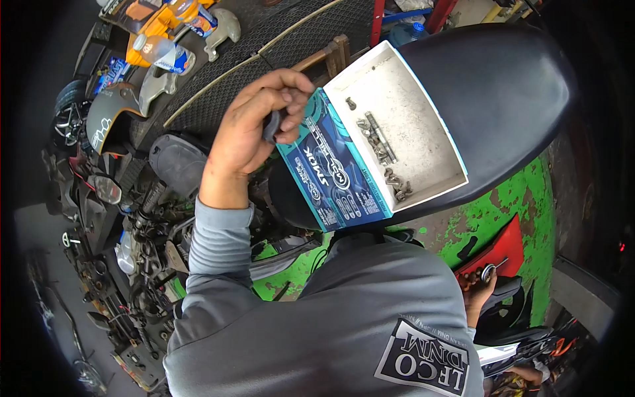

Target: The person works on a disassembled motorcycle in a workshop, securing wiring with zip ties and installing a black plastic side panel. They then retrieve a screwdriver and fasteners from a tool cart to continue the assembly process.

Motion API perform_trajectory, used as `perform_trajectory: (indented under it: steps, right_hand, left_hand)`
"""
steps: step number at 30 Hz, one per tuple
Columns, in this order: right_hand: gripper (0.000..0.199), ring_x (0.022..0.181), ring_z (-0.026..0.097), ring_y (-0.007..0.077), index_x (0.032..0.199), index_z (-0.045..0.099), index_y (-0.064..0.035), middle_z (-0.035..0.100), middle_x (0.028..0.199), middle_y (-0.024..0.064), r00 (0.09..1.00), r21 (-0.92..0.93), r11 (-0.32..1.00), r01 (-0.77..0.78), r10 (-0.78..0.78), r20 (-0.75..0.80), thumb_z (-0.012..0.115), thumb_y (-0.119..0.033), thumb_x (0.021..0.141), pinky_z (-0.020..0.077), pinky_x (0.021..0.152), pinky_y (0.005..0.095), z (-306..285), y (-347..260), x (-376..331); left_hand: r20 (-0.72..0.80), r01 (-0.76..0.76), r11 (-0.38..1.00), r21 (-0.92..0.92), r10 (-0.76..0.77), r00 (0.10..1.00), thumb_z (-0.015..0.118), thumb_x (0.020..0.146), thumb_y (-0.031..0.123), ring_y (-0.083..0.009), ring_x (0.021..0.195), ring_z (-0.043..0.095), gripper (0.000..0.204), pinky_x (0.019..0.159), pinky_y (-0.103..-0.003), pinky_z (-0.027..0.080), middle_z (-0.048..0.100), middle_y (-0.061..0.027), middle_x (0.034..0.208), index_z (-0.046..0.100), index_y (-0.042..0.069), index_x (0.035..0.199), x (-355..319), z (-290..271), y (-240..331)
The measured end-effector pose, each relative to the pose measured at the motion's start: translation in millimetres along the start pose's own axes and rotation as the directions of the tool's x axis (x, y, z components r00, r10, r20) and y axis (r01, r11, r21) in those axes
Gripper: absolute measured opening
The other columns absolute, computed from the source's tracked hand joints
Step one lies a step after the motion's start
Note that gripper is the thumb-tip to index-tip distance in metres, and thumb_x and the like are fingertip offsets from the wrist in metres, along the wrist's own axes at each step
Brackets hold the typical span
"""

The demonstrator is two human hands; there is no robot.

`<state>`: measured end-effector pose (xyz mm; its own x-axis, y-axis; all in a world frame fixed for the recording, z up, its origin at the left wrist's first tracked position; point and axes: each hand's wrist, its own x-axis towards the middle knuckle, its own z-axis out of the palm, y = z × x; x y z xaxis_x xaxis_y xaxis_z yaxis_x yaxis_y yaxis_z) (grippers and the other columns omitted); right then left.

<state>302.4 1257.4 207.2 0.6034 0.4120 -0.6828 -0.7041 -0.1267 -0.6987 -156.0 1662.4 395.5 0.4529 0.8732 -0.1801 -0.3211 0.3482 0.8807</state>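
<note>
My left hand [248, 126] is raised beside the blue printed lid flap of an open cardboard box [340, 159]. Its fingers curl around a small dark curved piece [271, 126], mostly hidden by the palm. White inside, the box rests on a black motorcycle seat [503, 99]. Loose bolts and screws [400, 186] lie in it, along with a long metal pin [381, 137]. Low on the right, my right hand [481, 296] closes on a round metal-ended thing [488, 272] with a thin rod, its exact kind unclear, over a red panel [506, 248].
Motorcycle parts [145, 225] crowd the left side. Drink bottles [165, 54] and a grey-orange fairing [109, 116] stand at the upper left, near black mesh [284, 56]. Worn green paint [529, 198] covers the floor at right. Another person's hand [529, 375] shows at the lower right.
</note>
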Motion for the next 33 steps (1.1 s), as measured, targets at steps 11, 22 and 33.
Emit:
perform_trajectory:
  steps: [11,22,33]
  right_hand:
    - [0.057,0.051,0.048,0.0193,0.077,0.055,-0.0137,0.042,0.055,-0.0008,0.986,0.043,0.998,-0.048,0.054,-0.155,0.056,-0.067,0.094,0.0396,0.047,0.031,-13.2,18.6,-16.9]
    - [0.047,0.044,0.044,0.0153,0.081,0.054,-0.0173,0.042,0.054,-0.0022,0.956,-0.02,0.999,-0.046,0.038,-0.291,0.057,-0.061,0.097,0.0362,0.04,0.029,-49.0,40.0,-6.7]
    - [0.043,0.074,0.063,0.0179,0.125,0.065,-0.0012,0.07,0.098,0.0098,0.906,-0.548,0.837,-0.003,-0.23,-0.357,0.065,-0.033,0.096,0.0507,0.058,0.0342,-53.2,48.1,-35.6]
  left_hand:
    - [-0.054,-0.19,0.915,0.355,0.223,0.973,0.049,0.09,0.01,-0.0073,0.063,0.035,0.024,0.051,-0.021,0.03,0.038,0.0003,0.079,0.055,-0.001,0.11,7.8,-2.5,52.8]
    - [0.138,0.022,0.861,0.508,-0.107,0.985,0.052,0.084,0.01,-0.0075,0.065,0.043,0.018,0.052,-0.022,0.032,0.05,-0.0044,0.082,0.059,-0.003,0.095,6.6,31.9,26.1]
    - [0.697,-0.24,0.664,0.708,-0.606,0.382,0.057,0.079,0.002,-0.0229,0.078,0.056,0.009,0.07,-0.034,0.043,0.057,-0.0102,0.081,0.061,0.0,0.087,-10.4,212.1,-58.3]
